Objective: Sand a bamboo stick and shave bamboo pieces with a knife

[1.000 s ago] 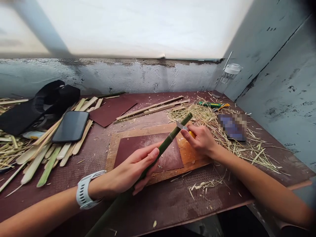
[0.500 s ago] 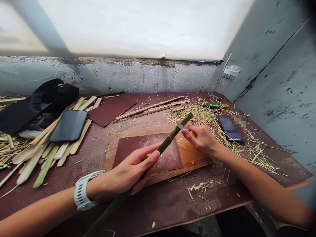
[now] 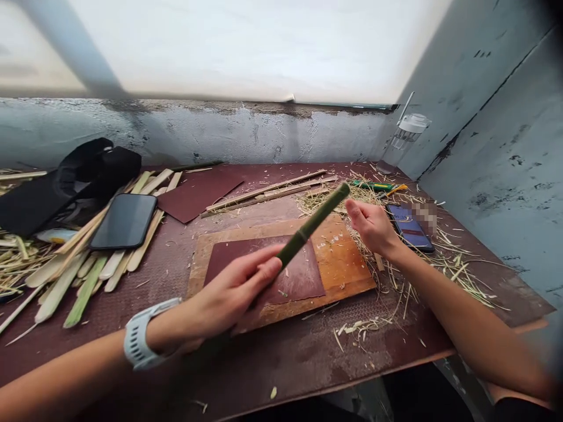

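Observation:
My left hand [image 3: 240,287] is closed round a green bamboo stick [image 3: 314,225], which slants up to the right with a node partway along. Its lower end runs down past my wrist into shadow. My right hand [image 3: 373,228] is curled shut just right of the stick's upper end, apart from it. The knife it held a moment earlier is hidden by the fingers now. Below the stick lies a wooden board [image 3: 347,269] with a dark red sheet [image 3: 308,281] on top.
Bamboo strips [image 3: 79,299] lie at left under a black phone [image 3: 124,221], beside a black strap-like item [image 3: 65,181]. Shavings [image 3: 316,202], a second phone [image 3: 411,228], a green cutter [image 3: 373,186] and a clear bottle [image 3: 404,138] occupy the right. A wall bounds the back.
My right hand has moved up and right, off the stick, and the knife blade has gone from sight. The stick's upper end has risen slightly; my left hand keeps its grip.

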Motion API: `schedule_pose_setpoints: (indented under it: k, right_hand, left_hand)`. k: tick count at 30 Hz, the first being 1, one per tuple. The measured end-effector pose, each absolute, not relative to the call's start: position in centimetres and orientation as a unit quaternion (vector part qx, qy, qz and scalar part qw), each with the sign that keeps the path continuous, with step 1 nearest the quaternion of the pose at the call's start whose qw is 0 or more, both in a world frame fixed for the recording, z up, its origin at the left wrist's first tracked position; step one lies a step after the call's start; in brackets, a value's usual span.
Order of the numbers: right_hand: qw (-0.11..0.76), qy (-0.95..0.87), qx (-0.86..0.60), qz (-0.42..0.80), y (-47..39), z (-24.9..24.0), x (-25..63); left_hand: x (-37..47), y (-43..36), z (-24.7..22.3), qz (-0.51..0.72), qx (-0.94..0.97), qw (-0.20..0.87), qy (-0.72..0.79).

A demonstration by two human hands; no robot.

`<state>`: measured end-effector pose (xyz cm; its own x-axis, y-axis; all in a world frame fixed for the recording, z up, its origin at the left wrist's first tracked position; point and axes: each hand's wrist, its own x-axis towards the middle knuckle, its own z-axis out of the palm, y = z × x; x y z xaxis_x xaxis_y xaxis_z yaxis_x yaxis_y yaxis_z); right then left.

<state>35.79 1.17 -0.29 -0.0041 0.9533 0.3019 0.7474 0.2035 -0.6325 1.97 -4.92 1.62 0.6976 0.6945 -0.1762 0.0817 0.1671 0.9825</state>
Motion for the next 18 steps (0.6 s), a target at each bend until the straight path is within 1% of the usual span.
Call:
schedule_pose_setpoints:
  k: [2,5,9,13,18]
  right_hand:
    - [0.366,-0.685,-0.611,0.155,0.9,-0.4,35.3]
    - [0.368,-0.69,-0.612,0.121,0.3,-0.2,34.5]
    - [0.331,-0.74,-0.578,0.097,-0.7,0.0,33.1]
    - [0.282,-0.786,-0.538,0.113,-1.8,-0.2,31.7]
    - [0.259,-0.821,-0.487,0.15,-2.9,-0.6,30.4]
  left_hand:
    - [1.8,-4.1,1.3,0.239,0.601,0.695,0.313]
    - [1.8,-3.2,0.8,0.228,0.574,0.727,0.301]
    - [1.9,-3.3,0.7,0.219,0.568,0.733,0.304]
    - [2.1,-3.7,0.9,0.207,0.572,0.731,0.31]
    - [2.3,-4.4,1.1,0.198,0.566,0.73,0.326]
